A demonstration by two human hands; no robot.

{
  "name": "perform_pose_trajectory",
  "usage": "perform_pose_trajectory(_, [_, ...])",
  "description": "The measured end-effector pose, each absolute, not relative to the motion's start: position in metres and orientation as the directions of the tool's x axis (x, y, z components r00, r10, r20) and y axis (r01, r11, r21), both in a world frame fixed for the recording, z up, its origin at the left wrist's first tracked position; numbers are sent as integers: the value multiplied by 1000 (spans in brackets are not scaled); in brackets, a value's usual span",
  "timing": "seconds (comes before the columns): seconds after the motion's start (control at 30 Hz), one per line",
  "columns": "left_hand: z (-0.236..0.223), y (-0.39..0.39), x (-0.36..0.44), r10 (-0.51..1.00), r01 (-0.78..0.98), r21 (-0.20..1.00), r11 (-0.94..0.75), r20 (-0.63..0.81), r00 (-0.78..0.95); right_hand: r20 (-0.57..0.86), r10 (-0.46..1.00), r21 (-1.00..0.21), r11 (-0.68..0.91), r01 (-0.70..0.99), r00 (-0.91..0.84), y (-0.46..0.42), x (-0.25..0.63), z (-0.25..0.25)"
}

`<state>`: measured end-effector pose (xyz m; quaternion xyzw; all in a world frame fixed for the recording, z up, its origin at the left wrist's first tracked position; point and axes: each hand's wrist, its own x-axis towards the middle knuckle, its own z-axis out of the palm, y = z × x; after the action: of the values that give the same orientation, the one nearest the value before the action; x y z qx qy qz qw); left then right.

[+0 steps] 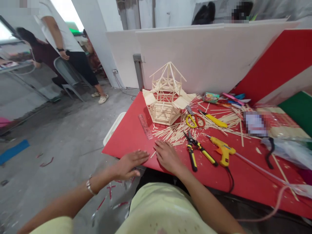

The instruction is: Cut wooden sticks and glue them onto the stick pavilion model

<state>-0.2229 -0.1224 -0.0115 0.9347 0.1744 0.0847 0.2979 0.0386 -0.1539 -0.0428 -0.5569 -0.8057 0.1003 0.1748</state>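
My left hand (131, 163) is open at the table's near left edge, fingers stretched out and holding nothing. My right hand (168, 156) rests palm down on the red tabletop (126, 143), its fingers apart. A short wooden stick (153, 154) lies between the two hands, near my right fingers. Beyond them stands a tower-like model built of thin wooden sticks (168, 97), with a pointed open roof frame and slatted side panels. A clear ruler (145, 126) lies left of its base. Loose wooden sticks (168, 134) spread in front of the model and to its right.
Yellow-black cutters (198, 149), scissors (195, 119), a yellow utility knife (216, 120) and a corded yellow glue gun (223, 149) lie right of my hands. Bagged sticks (290, 128) sit farther right. White boards (200, 61) stand behind the table. Another person stands at the upper left.
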Motion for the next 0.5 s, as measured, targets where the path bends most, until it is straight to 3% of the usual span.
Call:
perform_pose_trajectory(0.1, [-3, -132, -246, 315, 136, 737, -662, 109, 943, 177, 929, -368, 370, 853, -326, -155, 42, -47])
perform_pose_trajectory(0.23, [-10, -103, -239, 440, 157, 687, -709, 256, 861, 182, 934, -371, 356, 858, -309, -157, 41, -42])
perform_pose_trajectory(0.37, [-22, -65, -176, 537, 363, 455, -813, 343, 771, 216, 941, -353, 323, 878, -259, -162, 51, -30])
perform_pose_trajectory(0.5, [-17, -51, -124, 564, 538, 174, -825, 302, 768, 225, 959, -318, 240, 917, -172, -166, 72, -22])
